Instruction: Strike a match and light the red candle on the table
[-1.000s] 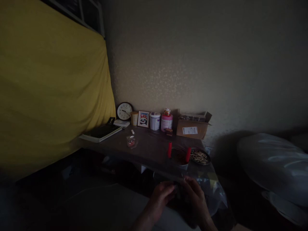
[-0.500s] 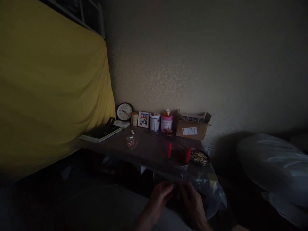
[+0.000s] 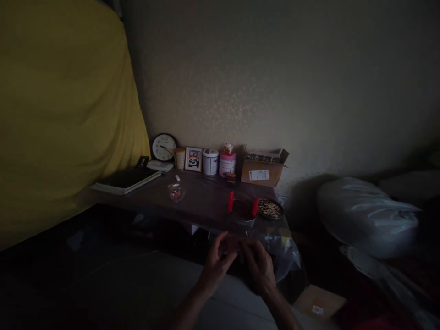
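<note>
In the dim light, my left hand (image 3: 216,259) holds a small flat reddish-brown box (image 3: 232,244), perhaps a matchbox, between thumb and fingers. At the box's right end, my right hand (image 3: 259,262) has its fingers pinched together; what is in them is too dark to make out. Both hands are just in front of the table's near edge. Beyond them two red candles (image 3: 230,201) stand upright at either side of a round dark dish (image 3: 242,210). Right beside it, a round dish (image 3: 281,213) holds many short pale sticks like matchsticks (image 3: 269,209).
Along the table's back stand a clock (image 3: 164,147), a panda picture (image 3: 193,159), a white tin (image 3: 210,162), a pink tin (image 3: 227,163) and a cardboard box (image 3: 259,174). A large book (image 3: 127,179) and a small packet (image 3: 174,191) lie leftward. Clear plastic (image 3: 290,254) hangs off the right corner.
My head view has shifted right and down. Both hands are raised a little, and the small box between them now shows more clearly.
</note>
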Tool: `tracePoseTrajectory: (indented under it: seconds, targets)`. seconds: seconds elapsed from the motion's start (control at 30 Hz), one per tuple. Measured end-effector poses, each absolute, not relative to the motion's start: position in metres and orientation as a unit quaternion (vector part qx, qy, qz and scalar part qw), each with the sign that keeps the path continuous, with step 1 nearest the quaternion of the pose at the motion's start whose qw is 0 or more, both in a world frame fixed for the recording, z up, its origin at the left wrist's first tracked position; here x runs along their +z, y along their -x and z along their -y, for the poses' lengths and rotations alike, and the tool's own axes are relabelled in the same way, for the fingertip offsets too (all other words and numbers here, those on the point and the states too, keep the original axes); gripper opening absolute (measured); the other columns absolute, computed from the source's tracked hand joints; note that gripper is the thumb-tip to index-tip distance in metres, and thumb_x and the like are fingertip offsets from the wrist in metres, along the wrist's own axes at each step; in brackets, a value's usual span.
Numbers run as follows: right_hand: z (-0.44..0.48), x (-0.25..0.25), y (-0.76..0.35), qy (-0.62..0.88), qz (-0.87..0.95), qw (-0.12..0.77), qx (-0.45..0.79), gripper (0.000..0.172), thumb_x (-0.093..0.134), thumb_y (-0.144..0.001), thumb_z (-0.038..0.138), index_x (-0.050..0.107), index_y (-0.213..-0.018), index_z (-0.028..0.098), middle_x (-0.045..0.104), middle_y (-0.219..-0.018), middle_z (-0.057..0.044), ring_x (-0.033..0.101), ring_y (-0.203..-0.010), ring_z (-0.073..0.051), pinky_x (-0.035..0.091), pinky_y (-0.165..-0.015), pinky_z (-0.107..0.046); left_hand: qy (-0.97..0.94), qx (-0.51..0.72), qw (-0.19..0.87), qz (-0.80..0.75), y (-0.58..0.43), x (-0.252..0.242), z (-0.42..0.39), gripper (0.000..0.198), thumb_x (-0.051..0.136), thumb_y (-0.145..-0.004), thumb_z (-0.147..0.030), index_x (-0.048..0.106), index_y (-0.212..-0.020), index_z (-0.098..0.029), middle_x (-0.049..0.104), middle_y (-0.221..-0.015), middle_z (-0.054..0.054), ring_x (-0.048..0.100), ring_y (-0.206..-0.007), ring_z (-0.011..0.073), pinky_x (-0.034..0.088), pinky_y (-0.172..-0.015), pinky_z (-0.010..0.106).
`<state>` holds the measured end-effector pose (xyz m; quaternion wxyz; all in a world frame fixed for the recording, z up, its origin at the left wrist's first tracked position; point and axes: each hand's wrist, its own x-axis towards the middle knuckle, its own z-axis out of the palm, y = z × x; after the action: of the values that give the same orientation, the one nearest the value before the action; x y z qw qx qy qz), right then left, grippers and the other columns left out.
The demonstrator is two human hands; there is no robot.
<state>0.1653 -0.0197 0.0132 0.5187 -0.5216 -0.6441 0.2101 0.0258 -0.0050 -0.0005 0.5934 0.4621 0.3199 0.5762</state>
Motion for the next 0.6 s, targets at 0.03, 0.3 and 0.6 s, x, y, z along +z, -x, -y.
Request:
tracePoseTrajectory:
  seconds: [0.03, 0.3, 0.6]
  targets:
    - [0.0188, 0.012, -0.1656, 0.521, 0.636, 0.525, 0.219, 0.021, 0.05, -0.084, 0.038, 0.06, -0.09, 0.02, 0.067, -0.084, -0.003, 0.062, -0.078, -0.017, 0.046, -0.072, -0.023, -0.473, 0.573, 0.585, -0.326, -0.0255, -0.0003, 0.0056, 0.05, 0.068, -0.07, -0.026, 0.048, -0.116, -0.021, 0.059, -0.118, 0.01, 0.054, -0.109, 0.0242, 0.041, -0.092, 0.033]
    - [0.0128, 0.0042, -0.1676, 0.483, 0.594, 0.578, 0.282, 0.021, 0.054, -0.082, 0.04, 0.059, -0.086, 0.019, 0.065, -0.079, -0.003, 0.06, -0.076, -0.018, 0.047, -0.07, -0.026, -0.513, 0.57, 0.55, -0.329, -0.0246, -0.0031, 0.0031, 0.042, 0.064, -0.071, -0.026, 0.052, -0.111, -0.022, 0.059, -0.117, 0.009, 0.054, -0.109, 0.0254, 0.043, -0.092, 0.037]
    - [0.012, 0.0036, -0.1646, 0.466, 0.56, 0.605, 0.322, 0.021, 0.059, -0.079, 0.041, 0.059, -0.083, 0.02, 0.064, -0.077, -0.002, 0.059, -0.073, -0.017, 0.047, -0.067, -0.026, -0.445, 0.564, 0.613, -0.33, -0.0221, 0.0044, 0.0037, 0.037, 0.07, -0.067, -0.025, 0.058, -0.102, -0.019, 0.066, -0.106, 0.008, 0.059, -0.104, 0.0235, 0.042, -0.093, 0.037]
